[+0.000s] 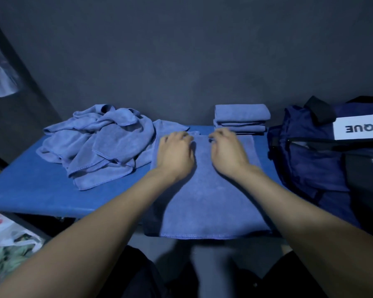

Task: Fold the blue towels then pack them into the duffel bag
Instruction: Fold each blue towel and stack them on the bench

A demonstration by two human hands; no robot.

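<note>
Task status: partly complete. A stack of folded blue towels (241, 119) rests at the far edge of the blue tabletop (30, 186), toward its right end; the layer count appears to be three or four and cannot be fixed. A heap of unfolded blue towels (97, 145) occupies the far left portion of the tabletop. The navy duffel bag (323, 155) sits at the right end of the tabletop, just beside the stack. Its zipper appears at least partly undone; no towel is visible inside it. Judgement: folding is under way with several towels remaining, and packing has not begun.

Current workpiece: one blue towel (207, 196) lies flat at the middle of the tabletop, between the heap and the bag. Its near hem hangs over the near edge; its far edge lies just short of the stack.

Hand position: both hands rest on the far portion of this towel, side by side and a little apart. The left hand (177, 153) has its fingers curled down at the far edge. The right hand (228, 151) is likewise curled at the far edge. Whether either hand pinches the cloth or only presses on it cannot be determined, because the fingertips are hidden behind the knuckles.
</note>
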